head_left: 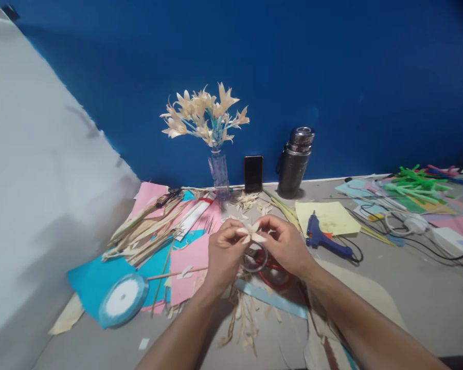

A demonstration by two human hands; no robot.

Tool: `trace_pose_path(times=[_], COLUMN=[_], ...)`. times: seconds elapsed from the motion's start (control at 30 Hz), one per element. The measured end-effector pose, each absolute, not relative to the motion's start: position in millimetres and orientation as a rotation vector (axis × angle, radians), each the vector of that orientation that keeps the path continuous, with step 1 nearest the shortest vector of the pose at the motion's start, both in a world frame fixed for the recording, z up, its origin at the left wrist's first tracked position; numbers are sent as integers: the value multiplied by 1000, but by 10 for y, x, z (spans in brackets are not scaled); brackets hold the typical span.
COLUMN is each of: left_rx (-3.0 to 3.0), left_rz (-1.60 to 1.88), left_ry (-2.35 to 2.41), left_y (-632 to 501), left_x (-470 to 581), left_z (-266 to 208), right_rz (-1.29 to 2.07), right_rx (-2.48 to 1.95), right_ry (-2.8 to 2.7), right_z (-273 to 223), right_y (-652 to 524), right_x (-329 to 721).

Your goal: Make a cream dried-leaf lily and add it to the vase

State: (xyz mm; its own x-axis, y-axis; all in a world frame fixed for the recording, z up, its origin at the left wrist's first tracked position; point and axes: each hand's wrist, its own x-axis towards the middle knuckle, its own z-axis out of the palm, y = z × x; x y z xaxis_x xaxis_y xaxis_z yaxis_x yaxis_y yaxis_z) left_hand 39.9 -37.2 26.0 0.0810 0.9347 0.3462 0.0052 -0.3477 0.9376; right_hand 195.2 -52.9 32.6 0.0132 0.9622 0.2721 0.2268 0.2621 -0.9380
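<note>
Between my two hands, above the middle of the table, is a cream flower (251,234) with pointed petals that look like dried husk. My left hand (227,246) pinches a petal on its left side. On the right, the fingers of my right hand (284,241) are closed on the flower's other petals. Just below the flower lie red-handled scissors (274,277) and a grey ring-shaped roll (254,259), partly covered by my hands. A light blue ribbon strip (272,298) and shredded husk scraps (247,321) lie nearer to me.
Similar flowers (204,110) stand in a clear plastic bottle (219,174) by the blue wall. Beside it are a phone (253,173) and a thermos (295,162). A blue glue gun (327,239) rests at right, near cables. Husk strips (146,231) and a ribbon spool (124,299) lie left.
</note>
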Motion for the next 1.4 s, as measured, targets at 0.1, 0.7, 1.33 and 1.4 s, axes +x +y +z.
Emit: trace_pose_path(times=[0.1,0.7,1.33,1.4], left_rx=[1434,1874,1780,1740], left_rz=[1310,1228,1049,1050], left_ry=[930,982,908,900], left_y=[-345,-383,-411,-420], left_x=[394,406,445,446], left_z=[251,254,321,319], right_rz=[939,1005,1130,1160], right_rx=[-1114,-1143,-1116,-1108], right_ry=[-1394,-1489,-1263,-1214], right_z=[356,504,428,426], right_y=[-519,-522,-465,-466], right_x=[2017,2144,2121,2110])
